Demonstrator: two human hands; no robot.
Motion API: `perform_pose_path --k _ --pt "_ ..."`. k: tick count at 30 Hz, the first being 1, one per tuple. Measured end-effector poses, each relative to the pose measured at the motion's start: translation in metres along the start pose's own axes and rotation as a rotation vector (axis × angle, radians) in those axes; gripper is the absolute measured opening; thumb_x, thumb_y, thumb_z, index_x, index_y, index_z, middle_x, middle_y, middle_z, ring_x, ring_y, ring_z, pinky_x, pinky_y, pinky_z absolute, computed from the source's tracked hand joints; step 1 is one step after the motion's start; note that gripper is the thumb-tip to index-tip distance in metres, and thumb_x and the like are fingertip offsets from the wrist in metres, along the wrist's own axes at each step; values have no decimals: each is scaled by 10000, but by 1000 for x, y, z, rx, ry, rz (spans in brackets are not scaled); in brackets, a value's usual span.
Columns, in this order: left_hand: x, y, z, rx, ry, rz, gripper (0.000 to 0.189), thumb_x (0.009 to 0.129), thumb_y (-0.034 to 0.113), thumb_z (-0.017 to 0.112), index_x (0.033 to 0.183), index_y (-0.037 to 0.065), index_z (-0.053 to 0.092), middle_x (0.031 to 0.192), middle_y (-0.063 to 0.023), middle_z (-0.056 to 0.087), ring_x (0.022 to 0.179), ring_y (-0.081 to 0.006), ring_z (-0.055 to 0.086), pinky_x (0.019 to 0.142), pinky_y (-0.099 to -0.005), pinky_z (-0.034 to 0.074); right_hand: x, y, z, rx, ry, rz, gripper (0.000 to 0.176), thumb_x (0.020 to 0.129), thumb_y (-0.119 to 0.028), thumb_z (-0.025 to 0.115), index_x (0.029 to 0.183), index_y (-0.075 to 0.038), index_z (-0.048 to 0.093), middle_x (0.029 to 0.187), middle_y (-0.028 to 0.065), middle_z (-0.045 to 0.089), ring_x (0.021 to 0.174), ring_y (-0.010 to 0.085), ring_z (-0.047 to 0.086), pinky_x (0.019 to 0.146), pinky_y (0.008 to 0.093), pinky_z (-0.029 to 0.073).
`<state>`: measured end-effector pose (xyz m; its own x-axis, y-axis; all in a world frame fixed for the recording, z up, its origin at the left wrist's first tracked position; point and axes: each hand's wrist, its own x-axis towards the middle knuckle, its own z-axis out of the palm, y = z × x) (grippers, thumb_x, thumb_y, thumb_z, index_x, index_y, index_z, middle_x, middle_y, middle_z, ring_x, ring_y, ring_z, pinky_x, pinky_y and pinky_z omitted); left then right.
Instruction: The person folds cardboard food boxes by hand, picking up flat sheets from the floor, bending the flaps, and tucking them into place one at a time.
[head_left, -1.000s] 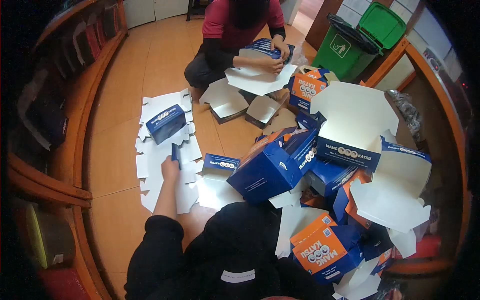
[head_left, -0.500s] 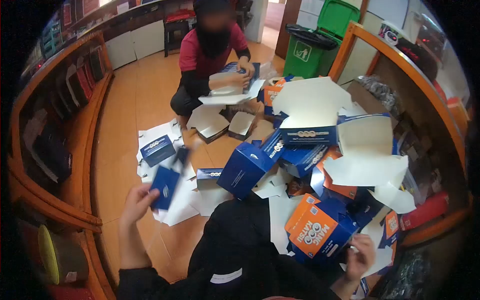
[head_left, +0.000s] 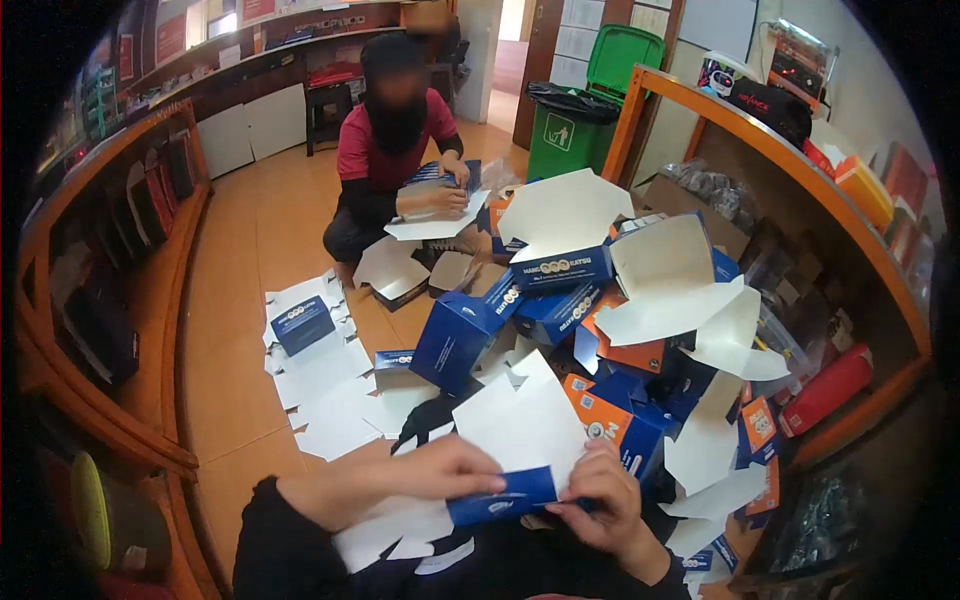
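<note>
A carton with a white inside (head_left: 525,410) and a blue printed panel (head_left: 505,495) lies across my lap. My left hand (head_left: 440,468) is closed on the left part of the blue panel, thumb on top. At the panel's right end, my right hand (head_left: 605,500) pinches the carton's edge. Just beyond my right hand lies an orange and blue box (head_left: 610,415). Flat white cartons (head_left: 325,385) are spread on the floor to the left, with a small blue box (head_left: 302,325) on them.
A heap of blue and white boxes (head_left: 565,268) rises ahead and right. Across from me a person (head_left: 395,150) crouches, hands on a carton (head_left: 440,215). Wooden shelves (head_left: 190,290) flank the left; a wooden-framed cabinet (head_left: 780,140) and green bin (head_left: 570,140) stand right.
My left hand has moved right to my lap, onto a carton's blue panel. My right hand has moved left from beside the orange and blue box to that carton. The view has shifted.
</note>
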<state>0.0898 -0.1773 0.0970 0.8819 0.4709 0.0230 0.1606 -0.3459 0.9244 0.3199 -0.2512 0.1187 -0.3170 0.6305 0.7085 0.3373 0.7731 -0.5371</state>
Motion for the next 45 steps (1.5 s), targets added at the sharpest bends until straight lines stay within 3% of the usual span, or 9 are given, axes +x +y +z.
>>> perform_pose_path --k 4,9,13,17,28,31,36,41,45 --pt "29 10 -9 -16 -130 2 299 873 292 551 947 15 633 774 -109 639 686 -167 580 631 -281 445 10 -16 -11 -129 -123 -133 203 601 -67 723 780 -138 659 681 -30 494 581 157 437 586 292 320" --pt "8 29 -36 88 -34 33 282 863 253 569 960 -6 626 828 -123 648 737 -170 601 645 -271 450 -1 28 -4 262 239 101 716 653 -186 769 1224 -1 379 1093 141 458 966 238 487 871 328 384" --pt "-31 71 -50 266 179 87 241 841 223 599 938 7 644 815 -134 648 709 -198 610 625 -270 458 -5 25 17 271 208 204 495 723 -100 697 1145 -25 449 1048 117 517 894 226 505 884 338 353" --pt "-43 110 -51 439 278 185 214 830 207 609 913 15 657 785 -127 652 680 -207 621 603 -264 465 37 -6 0 222 189 -156 172 771 -42 612 921 -90 542 865 36 567 804 210 493 766 347 355" --pt "26 71 -16 -20 -6 148 320 870 291 558 1014 14 629 821 -91 658 711 -131 599 633 -263 464 58 -58 -41 -342 -198 78 231 615 -201 759 805 -127 650 743 23 464 679 183 460 655 308 301" --pt "32 72 -7 -245 -52 -89 340 888 304 533 1053 16 611 834 -64 650 754 -97 582 660 -243 461 40 -58 -45 -383 125 200 218 634 -180 745 820 -125 644 791 56 457 734 214 464 677 322 316" --pt "42 49 9 -257 -61 108 328 908 281 505 1066 8 597 870 -60 645 786 -77 572 700 -229 453 45 -39 -55 -177 -555 138 234 731 -156 676 933 -71 592 924 125 407 907 264 422 823 339 338" --pt "44 48 12 -230 -20 210 278 908 204 501 1076 -1 585 902 -69 641 839 -87 577 749 -237 450 39 -30 -56 -70 -416 128 460 785 -204 629 1170 -69 418 1050 161 403 1013 280 413 918 383 309" --pt "49 48 8 -542 271 223 281 922 136 456 1155 -14 504 980 -68 595 890 -96 561 780 -228 450 21 -30 -46 -488 203 -155 487 725 -357 685 1160 -216 518 1150 110 418 1097 298 380 991 458 253"
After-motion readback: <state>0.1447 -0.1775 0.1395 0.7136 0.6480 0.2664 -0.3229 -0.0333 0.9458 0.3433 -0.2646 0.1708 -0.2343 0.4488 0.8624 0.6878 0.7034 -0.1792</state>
